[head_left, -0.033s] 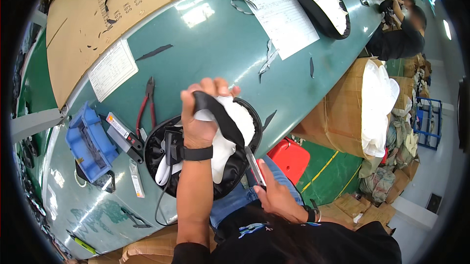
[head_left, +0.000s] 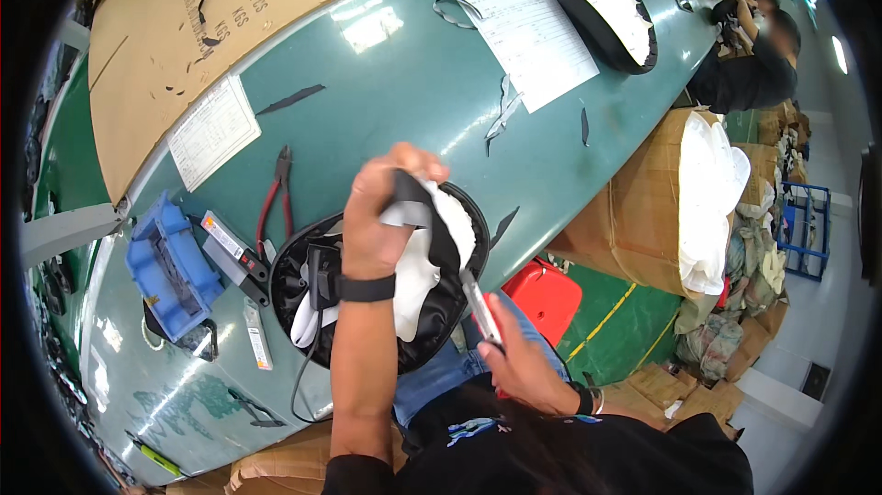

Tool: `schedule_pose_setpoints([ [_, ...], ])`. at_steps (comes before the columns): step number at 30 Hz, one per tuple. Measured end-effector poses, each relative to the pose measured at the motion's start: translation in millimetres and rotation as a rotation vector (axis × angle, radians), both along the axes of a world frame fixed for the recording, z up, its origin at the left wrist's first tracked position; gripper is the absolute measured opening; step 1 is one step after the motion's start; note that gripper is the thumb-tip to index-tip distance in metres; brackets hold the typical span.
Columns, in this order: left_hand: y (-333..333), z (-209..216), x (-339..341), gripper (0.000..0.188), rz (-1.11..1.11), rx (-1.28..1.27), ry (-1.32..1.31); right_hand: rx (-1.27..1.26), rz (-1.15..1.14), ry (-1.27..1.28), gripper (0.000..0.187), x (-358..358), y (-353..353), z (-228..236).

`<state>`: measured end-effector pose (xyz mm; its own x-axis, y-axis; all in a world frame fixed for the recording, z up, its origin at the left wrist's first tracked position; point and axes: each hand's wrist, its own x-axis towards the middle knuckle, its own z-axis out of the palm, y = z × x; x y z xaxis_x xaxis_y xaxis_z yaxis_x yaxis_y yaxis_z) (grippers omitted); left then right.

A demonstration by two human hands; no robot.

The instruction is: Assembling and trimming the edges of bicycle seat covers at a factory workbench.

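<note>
Green table; red stool right. Green floor, yellow lines. Far right: blue rack, pale wall, bright light.

Left hand hides part of black strip. White sheet's print too small. Co-worker's head blurred.

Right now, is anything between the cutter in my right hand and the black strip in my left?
Nothing visible stands between them. The cutter in your right hand has its tip by the lower end of the black strip that your left hand holds; whether they touch, I can't tell.
</note>
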<state>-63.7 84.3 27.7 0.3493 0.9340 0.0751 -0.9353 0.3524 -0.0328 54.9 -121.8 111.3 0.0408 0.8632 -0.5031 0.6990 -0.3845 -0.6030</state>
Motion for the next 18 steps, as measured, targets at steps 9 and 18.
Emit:
schedule_pose_setpoints([
  [9,-42,22,-97,0.037,0.061,0.565,2.549,0.422,-0.296,0.218,0.069,33,76,-95],
  [18,-112,36,-38,0.018,0.218,-0.128,2.17,0.206,0.217,0.235,0.073,81,182,-71],
])
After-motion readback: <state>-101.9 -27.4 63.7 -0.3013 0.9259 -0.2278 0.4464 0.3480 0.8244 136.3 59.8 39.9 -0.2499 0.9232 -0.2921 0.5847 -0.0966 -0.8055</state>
